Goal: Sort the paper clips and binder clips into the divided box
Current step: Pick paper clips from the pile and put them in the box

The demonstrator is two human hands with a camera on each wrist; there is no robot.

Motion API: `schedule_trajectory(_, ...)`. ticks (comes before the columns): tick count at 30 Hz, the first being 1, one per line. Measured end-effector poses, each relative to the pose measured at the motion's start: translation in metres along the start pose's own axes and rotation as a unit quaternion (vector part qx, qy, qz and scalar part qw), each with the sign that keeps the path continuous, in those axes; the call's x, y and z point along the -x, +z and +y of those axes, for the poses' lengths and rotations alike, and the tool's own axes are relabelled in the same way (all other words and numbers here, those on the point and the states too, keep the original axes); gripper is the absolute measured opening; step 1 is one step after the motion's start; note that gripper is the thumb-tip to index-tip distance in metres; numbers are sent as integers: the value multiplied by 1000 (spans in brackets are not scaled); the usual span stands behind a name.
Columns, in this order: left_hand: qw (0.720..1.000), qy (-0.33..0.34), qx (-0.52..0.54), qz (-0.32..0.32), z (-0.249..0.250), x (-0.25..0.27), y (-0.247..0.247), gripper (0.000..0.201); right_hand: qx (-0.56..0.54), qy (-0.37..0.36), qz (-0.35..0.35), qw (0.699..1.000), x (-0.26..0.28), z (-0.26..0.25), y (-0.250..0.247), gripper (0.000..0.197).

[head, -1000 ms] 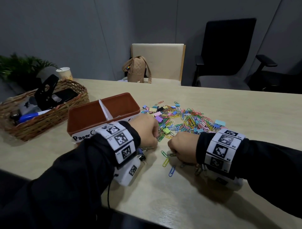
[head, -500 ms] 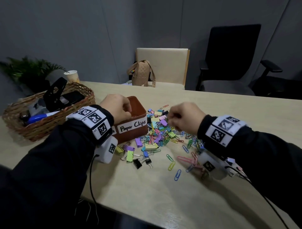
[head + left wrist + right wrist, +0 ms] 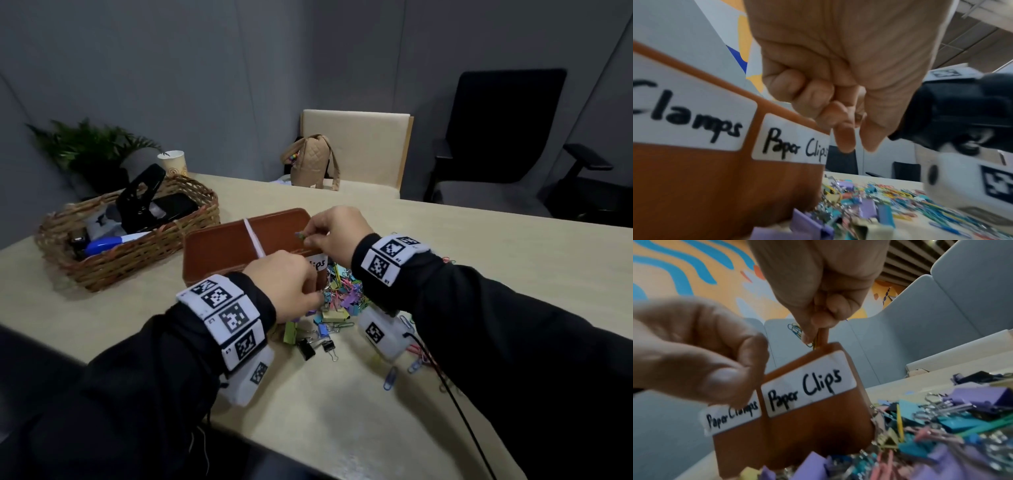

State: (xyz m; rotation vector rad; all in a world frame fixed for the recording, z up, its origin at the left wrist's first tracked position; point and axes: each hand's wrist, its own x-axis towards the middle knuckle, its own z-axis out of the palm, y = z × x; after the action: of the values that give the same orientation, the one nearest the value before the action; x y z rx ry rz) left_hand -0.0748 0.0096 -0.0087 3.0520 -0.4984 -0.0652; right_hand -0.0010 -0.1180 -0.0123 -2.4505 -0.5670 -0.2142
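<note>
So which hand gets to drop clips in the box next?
Probably the right hand: it pinches paper clips above the Paper Clips compartment. The left hand is low, outside the box, by the pile.

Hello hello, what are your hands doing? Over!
Right hand pinching paper clips over box. Left hand curled by pile; contents unclear. Nothing blocking.

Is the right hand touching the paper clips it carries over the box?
Touching. The right wrist view shows the right hand pinching paper clips above the box.
</note>
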Motion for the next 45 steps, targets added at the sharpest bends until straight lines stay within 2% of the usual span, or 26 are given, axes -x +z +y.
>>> schedule_trajectory(3,1000,7,2,-3,2,-2,2,25,11,6,-31,999,7,3,-2,20)
schedule_trajectory(8,999,29,25,-15,10,-5,9,21,-15,-19,3,1000,31,11,-30,22)
schedule_trajectory(14,993,85,65,-55,38,-13,17,16,101,39,-110,988,64,43,-60,15)
schedule_trajectory(17,990,109,64,-59,52,-17,21,28,146,66,-144,976,77,58,-69,18)
schedule_trajectory(21,987,110,26,-116,74,-17,37,64,178,84,-190,962,88,71,-76,21)
schedule_trajectory(26,981,104,-23,-163,89,-16,41,76,204,73,-263,940,95,79,-77,29)
schedule_trajectory(31,978,115,-41,-170,96,-25,38,54,193,47,-281,939,99,86,-84,22)
schedule_trajectory(33,977,120,-35,-170,95,-30,38,42,183,57,-318,929,104,83,-87,18)
schedule_trajectory(37,978,133,-40,-156,95,-35,37,24,219,56,-376,899,113,82,-82,34)
schedule_trajectory(41,980,136,-48,-133,96,-38,36,14,241,23,-347,906,115,86,-75,28)
schedule_trajectory(45,983,123,-58,-127,96,-40,39,14,203,43,-309,928,111,87,-78,17)
